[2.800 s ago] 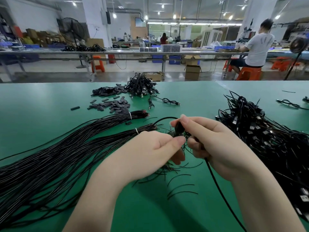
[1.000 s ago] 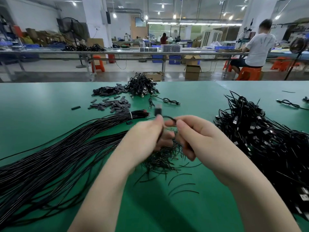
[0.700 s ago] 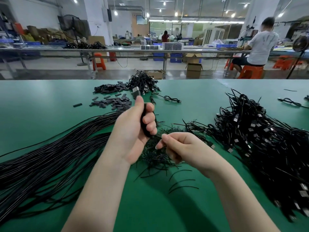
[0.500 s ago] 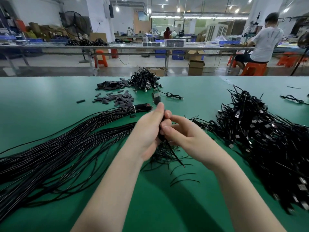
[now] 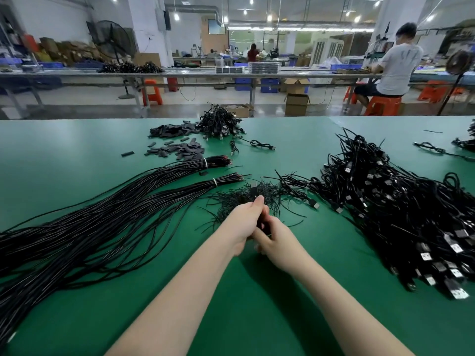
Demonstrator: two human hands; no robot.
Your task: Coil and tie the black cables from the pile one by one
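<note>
Both hands meet at the middle of the green table. My left hand grips a small coiled black cable, mostly hidden between the palms; its plug end sticks up past my thumb. My right hand pinches the same coil from the right side. Just beyond the hands lies a heap of thin black twist ties. A big pile of loose black USB cables fills the right side.
Two long bundles of black wires fan across the left. Small black sleeves and a heap of tied cables lie at the far edge. A person sits at a far bench.
The hands dropped lower and nearer to me, still pressed together on the coil. The head tilted, so the table shows from farther back. The plug end stays above my left thumb.
</note>
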